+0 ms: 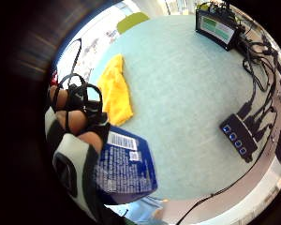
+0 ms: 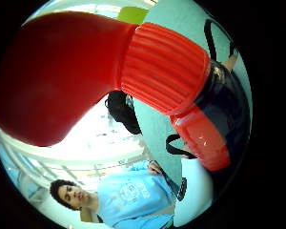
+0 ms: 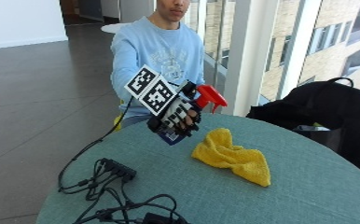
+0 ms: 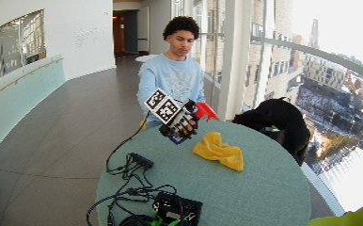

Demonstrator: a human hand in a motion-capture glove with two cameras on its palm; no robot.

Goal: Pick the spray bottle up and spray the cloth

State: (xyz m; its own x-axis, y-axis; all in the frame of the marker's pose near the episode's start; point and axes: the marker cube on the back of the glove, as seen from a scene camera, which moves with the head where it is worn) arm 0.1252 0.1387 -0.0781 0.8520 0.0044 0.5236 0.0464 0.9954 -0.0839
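A person seated at the far side of a round teal surface (image 3: pixel 304 186) holds a spray bottle (image 3: pixel 195 105) raised above it in the gloved right hand (image 3: pixel 177 116), whose fingers (image 3: pixel 181 122) are curled round the bottle's body. The red trigger head (image 3: pixel 210 95) projects past the hand toward the right of the scene, tilted, while the dark blue lower part with its printed label (image 1: pixel 124 166) shows beneath the fingers. In the thumb side palm view the red head and its ribbed red collar (image 2: pixel 164 67) fill most of the field, directly against the palm; in the little finger side palm view the blue label lies just beside the strapped fingers. The yellow cloth (image 3: pixel 232 156) lies crumpled on the surface, to the right of and nearer than the raised bottle, apart from both hand and bottle. At the near left of the surface sits a black hub (image 3: pixel 119 169) with blue-lit ports, joined to a tangle of black cables (image 3: pixel 118 200), and beyond these a small device with a green screen (image 1: pixel 218 29). A black bag (image 3: pixel 329 109) rests at the far right edge of the surface, beside the window
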